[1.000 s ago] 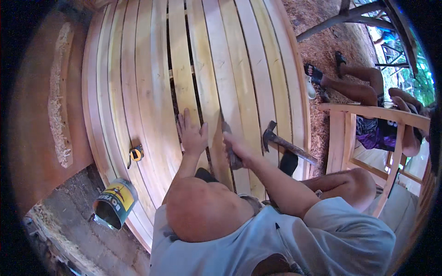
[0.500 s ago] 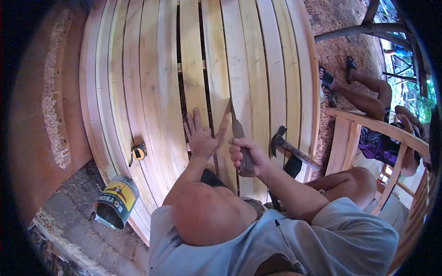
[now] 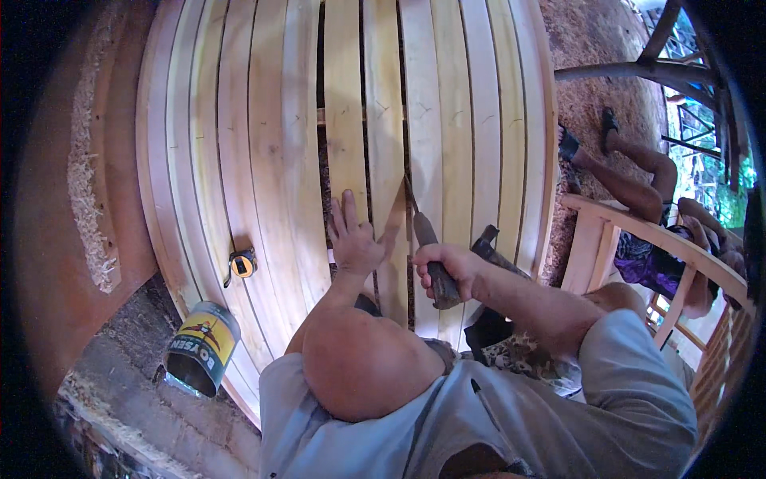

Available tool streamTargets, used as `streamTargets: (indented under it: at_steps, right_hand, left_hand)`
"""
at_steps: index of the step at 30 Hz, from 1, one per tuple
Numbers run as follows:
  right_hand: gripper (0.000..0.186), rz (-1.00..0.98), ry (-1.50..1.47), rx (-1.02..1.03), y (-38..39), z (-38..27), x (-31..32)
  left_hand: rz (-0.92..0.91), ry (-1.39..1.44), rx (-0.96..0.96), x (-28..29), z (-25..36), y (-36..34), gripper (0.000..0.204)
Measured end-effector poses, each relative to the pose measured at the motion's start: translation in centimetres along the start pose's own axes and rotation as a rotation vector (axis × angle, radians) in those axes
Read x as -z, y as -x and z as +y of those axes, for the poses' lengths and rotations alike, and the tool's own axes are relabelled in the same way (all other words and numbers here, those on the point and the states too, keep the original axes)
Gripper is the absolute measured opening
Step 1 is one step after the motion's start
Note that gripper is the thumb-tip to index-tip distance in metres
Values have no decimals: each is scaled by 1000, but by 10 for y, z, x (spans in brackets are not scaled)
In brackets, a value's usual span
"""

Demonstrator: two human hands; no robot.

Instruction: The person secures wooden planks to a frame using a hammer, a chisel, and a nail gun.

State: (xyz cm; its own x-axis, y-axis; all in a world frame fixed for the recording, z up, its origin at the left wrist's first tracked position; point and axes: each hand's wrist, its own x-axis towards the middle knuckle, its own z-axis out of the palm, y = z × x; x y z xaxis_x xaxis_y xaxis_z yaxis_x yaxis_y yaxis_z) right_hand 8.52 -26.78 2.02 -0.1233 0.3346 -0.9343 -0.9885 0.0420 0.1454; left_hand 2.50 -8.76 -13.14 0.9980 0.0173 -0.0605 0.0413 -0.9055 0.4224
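Midway between the left and right edges of the slatted wooden panel [image 3: 271, 160], the right hand [image 3: 452, 273] is clamped round a thin-bladed tool [image 3: 425, 230], tip at a seam; the left hand [image 3: 357, 249] rests alongside, fingers apart.

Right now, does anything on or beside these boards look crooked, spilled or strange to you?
The gaps between the wooden slats are uneven: those near the left hand look wider than the thin ones farther left. The can at lower left seems tipped, mouth downward in the picture, but the lens may exaggerate that.
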Motion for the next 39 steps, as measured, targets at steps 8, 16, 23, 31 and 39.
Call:
streamTargets:
  at_steps: [8, 16, 23, 31, 39]
  right_hand:
    - [21, -57, 16, 20, -10, 8, 5]
    - [20, -170, 11, 187, -17, 21, 5]
    - [17, -12, 134, 451, -66, 59, -2]
    - [26, 294, 375, 862, -64, 130, -51]
    - [34, 448, 1043, 1113, -88, 89, -13]
  left_hand:
    - [-142, -33, 87, 9, 8, 0, 67]
    - [-91, 158, 123, 32, 21, -19, 49]
    - [-717, 288, -102, 125, 19, -79, 61]
    - [-135, 426, -164, 327, 50, -219, 52]
    - [231, 1490, -29, 334, 66, -272, 32]
